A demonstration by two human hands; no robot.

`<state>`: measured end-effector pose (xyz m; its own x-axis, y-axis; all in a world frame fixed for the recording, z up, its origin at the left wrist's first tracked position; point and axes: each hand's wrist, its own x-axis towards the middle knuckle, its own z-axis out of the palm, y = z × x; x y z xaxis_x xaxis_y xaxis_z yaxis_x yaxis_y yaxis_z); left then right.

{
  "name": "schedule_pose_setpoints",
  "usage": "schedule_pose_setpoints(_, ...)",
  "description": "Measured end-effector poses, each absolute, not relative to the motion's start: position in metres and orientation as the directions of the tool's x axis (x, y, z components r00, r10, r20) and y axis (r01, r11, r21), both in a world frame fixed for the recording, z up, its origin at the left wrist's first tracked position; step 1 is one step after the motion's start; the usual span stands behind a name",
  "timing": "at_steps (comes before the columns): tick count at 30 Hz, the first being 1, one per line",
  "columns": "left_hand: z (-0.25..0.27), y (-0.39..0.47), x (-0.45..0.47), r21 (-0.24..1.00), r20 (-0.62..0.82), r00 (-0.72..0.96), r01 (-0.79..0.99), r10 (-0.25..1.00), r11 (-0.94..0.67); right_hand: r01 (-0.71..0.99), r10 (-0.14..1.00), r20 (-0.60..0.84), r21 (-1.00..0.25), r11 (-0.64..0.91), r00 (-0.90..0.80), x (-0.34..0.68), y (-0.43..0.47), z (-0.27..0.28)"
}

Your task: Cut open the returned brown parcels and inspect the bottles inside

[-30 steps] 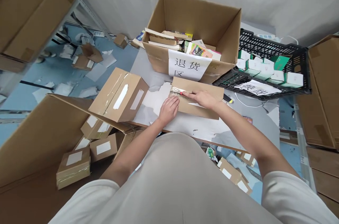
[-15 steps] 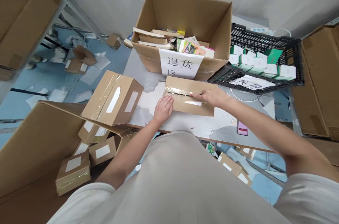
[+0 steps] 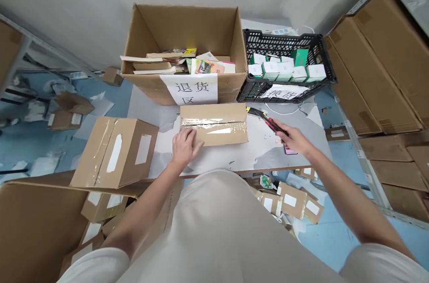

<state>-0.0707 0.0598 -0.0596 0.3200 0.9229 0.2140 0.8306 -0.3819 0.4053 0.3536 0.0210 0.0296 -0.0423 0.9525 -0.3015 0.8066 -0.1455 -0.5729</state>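
Observation:
A taped cardboard box lies on the table in front of me, with a torn white label patch on top and a dark slit along its taped seam. My left hand grips its near left corner, fingers bent on the top and thumb at the front edge. To the right of the box, my right hand is closed around a red and black utility knife. The knife points up and left, its far end beside the box's right end. Under the right hand lies a pink phone, partly covered.
Behind stand a large open carton of books and a black crate of white and green boxes. Another taped box sits at the left, above an open carton holding small parcels. Shelving with cartons flanks the right side.
My right hand has drawn the knife off the box's seam and away to the right. My left hand stays on the box's left end. The view has shifted.

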Motion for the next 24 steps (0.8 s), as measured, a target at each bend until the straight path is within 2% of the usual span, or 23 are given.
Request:
schedule_pose_setpoints(1,-0.054,0.062,-0.069,0.379,0.205,0.329,0.842,0.922,-0.384,0.697,0.938,-0.345,-0.664,-0.27,0.035,0.346,0.016,0.015)
schedule_pose_setpoints(3,-0.045,0.071,-0.067,0.319,0.176,0.343,0.867,0.922,-0.384,0.462,0.904,-0.412,-0.783,-0.416,0.117,0.328,0.01,-0.01)
schedule_pose_setpoints(5,-0.039,0.08,-0.065,0.271,0.118,0.352,0.888,0.929,-0.371,0.285,0.892,-0.433,-0.845,-0.452,0.13,0.311,0.007,-0.028)
schedule_pose_setpoints(7,-0.037,0.089,-0.065,0.251,0.039,0.366,0.897,0.93,-0.363,0.194,0.894,-0.433,-0.873,-0.448,0.115,0.3,0.005,-0.036)
schedule_pose_setpoints(10,-0.042,0.097,-0.066,0.267,-0.018,0.386,0.891,0.922,-0.368,0.161,0.898,-0.432,-0.883,-0.44,0.084,0.296,0.002,-0.037)
schedule_pose_setpoints(14,-0.051,0.098,-0.066,0.307,0.028,0.384,0.875,0.923,-0.373,0.184,0.889,-0.457,-0.871,-0.455,0.031,0.304,-0.002,-0.035)
schedule_pose_setpoints(20,-0.056,0.096,-0.067,0.338,0.043,0.375,0.867,0.926,-0.366,0.308,0.88,-0.47,-0.847,-0.432,-0.059,0.316,-0.009,-0.029)
schedule_pose_setpoints(24,-0.058,0.095,-0.069,0.353,0.042,0.407,0.849,0.913,-0.394,0.303,0.873,-0.476,-0.852,-0.428,-0.106,0.322,-0.019,-0.028)
